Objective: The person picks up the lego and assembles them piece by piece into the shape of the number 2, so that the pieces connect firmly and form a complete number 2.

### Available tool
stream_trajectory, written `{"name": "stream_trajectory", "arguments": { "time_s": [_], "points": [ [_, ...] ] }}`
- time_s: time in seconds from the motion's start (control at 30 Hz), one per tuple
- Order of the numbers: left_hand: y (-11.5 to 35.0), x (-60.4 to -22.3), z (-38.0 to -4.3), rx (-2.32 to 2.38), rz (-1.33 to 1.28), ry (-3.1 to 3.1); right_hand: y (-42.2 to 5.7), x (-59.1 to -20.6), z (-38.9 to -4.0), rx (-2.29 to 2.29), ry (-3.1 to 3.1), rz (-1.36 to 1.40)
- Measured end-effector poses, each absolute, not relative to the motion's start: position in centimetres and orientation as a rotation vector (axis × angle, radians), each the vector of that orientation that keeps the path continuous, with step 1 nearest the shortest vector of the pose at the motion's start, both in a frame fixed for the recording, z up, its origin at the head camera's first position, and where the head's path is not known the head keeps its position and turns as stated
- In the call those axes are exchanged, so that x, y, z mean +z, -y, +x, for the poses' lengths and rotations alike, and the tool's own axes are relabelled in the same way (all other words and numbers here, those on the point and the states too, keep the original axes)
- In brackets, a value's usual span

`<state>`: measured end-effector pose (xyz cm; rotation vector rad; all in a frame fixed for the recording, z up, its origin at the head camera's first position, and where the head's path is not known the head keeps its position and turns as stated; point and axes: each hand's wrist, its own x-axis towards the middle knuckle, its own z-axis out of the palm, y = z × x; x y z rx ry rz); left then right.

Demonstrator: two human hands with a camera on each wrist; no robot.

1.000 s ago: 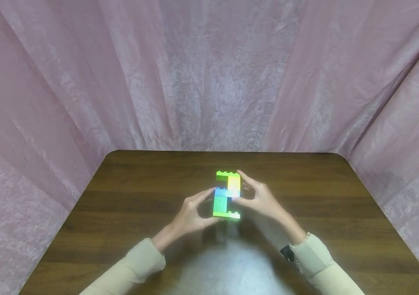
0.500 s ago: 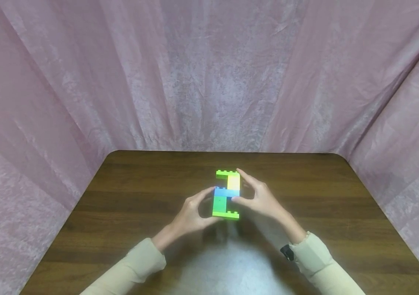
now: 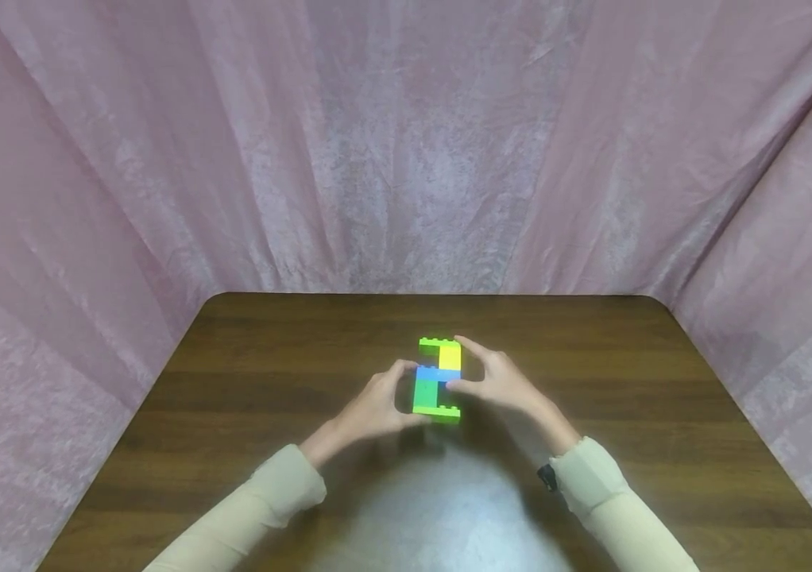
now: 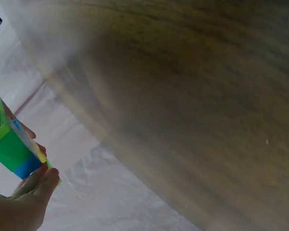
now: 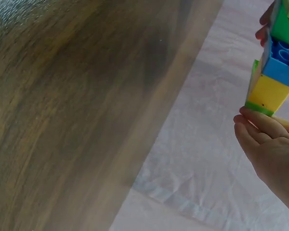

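A zigzag stack of toy building bricks (image 3: pixel 426 395) is held between both hands above the table in the head view. From the near end it runs lime, green, blue (image 3: pixel 435 374), yellow (image 3: pixel 450 357) and lime. My left hand (image 3: pixel 372 407) grips its left side, thumb at the near lime brick and a finger at the blue one. My right hand (image 3: pixel 509 388) spans the far right part, with one finger at the far lime brick (image 3: pixel 436 342) and the thumb by the blue brick. In the right wrist view, fingers (image 5: pixel 262 122) lie against the lime end below the yellow brick.
A brown wood-grain table (image 3: pixel 270 349) with rounded far corners lies under the hands. Pink velvety curtains (image 3: pixel 406 159) hang behind it and along both sides. A small dark device (image 3: pixel 547 477) shows at the right sleeve's cuff (image 3: pixel 588 473).
Both hands and the stack have shifted slightly; the stack looks a little smaller in the head view. The right forearm has moved a bit left. The bright glare on the bricks has faded.
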<state>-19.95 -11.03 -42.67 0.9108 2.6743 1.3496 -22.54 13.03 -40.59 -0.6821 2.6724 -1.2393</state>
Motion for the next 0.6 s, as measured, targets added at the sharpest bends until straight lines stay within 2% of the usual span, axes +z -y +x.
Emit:
{"name": "stream_trajectory", "arguments": {
  "time_s": [0.33,0.6],
  "points": [
    [10.8,-44.7,-20.1,1.122,0.746,-2.635,-12.8,-42.3,-23.5,-0.941,-2.708,-0.757],
    [10.7,-44.5,-20.7,0.999,0.671,-2.605,-12.6,-43.0,-24.4,-0.964,-2.604,-0.694]
  ]
}}
